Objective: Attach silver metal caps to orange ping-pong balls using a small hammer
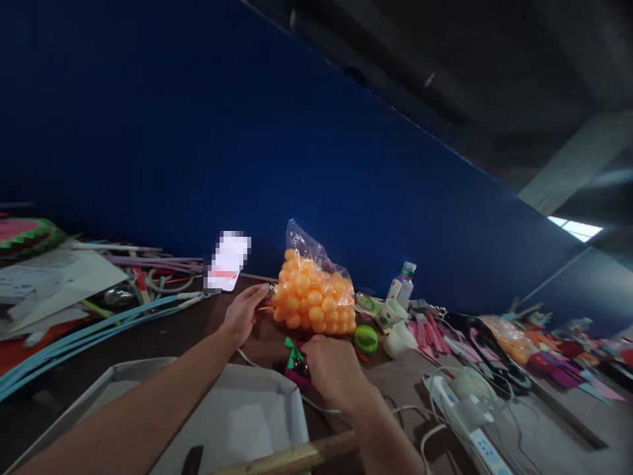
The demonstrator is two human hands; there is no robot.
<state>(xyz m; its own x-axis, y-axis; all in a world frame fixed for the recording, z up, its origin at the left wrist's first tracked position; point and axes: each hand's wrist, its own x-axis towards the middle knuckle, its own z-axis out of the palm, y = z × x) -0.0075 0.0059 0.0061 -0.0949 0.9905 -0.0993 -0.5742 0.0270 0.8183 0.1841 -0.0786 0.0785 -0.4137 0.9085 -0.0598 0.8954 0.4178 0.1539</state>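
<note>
A clear plastic bag of orange balls (314,297) stands upright against the blue wall. My left hand (244,313) is at the bag's left side, its fingers closed around a small shiny dark thing (271,290) too small to name. In front of the bag, my right hand (332,369) is curled, knuckles up, with its fingertips mostly hidden. It grips a small item with a green ribbon (291,351) and a dark, glittery and purple part below. Right of that hand lies a round green striped thing (366,339).
A white tray (301,422) and a wooden stick (297,460) are nearest me. A lit phone (228,260) leans at the wall. Right are a bottle (403,285), white cup (399,340), pink strips, cables and a power strip (487,452). Blue tubes (123,315) lie left.
</note>
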